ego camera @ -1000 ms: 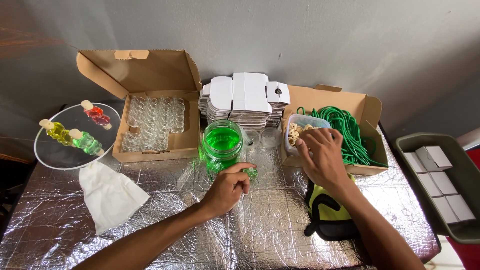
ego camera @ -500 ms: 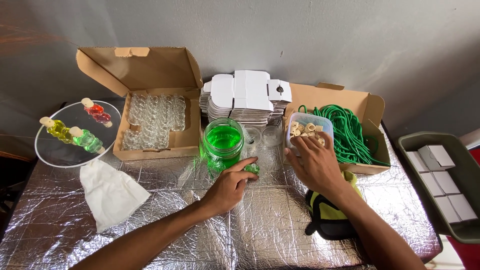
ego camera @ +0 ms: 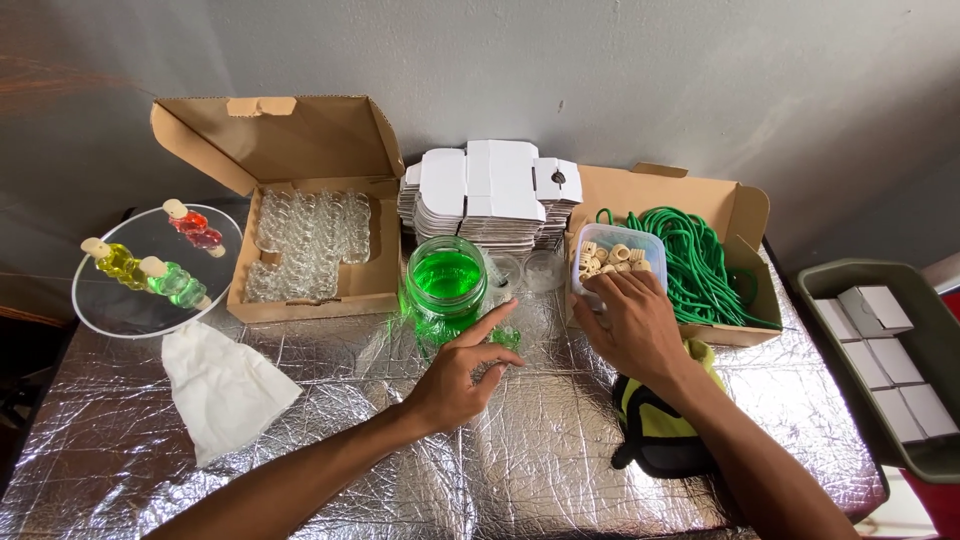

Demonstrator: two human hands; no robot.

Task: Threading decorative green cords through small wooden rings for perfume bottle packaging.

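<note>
My left hand hovers over the foil-covered table. Its index finger points at a glass jar of green liquid, and the other fingers are loosely curled with nothing in them. A tiny green-filled bottle lies just past the fingertips. My right hand lies flat with fingers spread on the front edge of a clear plastic tub of small corks; I see nothing pinched in it.
At the back are an open cardboard box of small empty glass bottles, stacked flat white cartons and a box of green cord. A round clear plate with three filled bottles and a white cloth lie left. A yellow-black pouch and a tray of white boxes lie right.
My left hand has let go of the tiny green bottle and drawn back a little, index finger now out. My right hand slid from inside the cork tub to its front edge.
</note>
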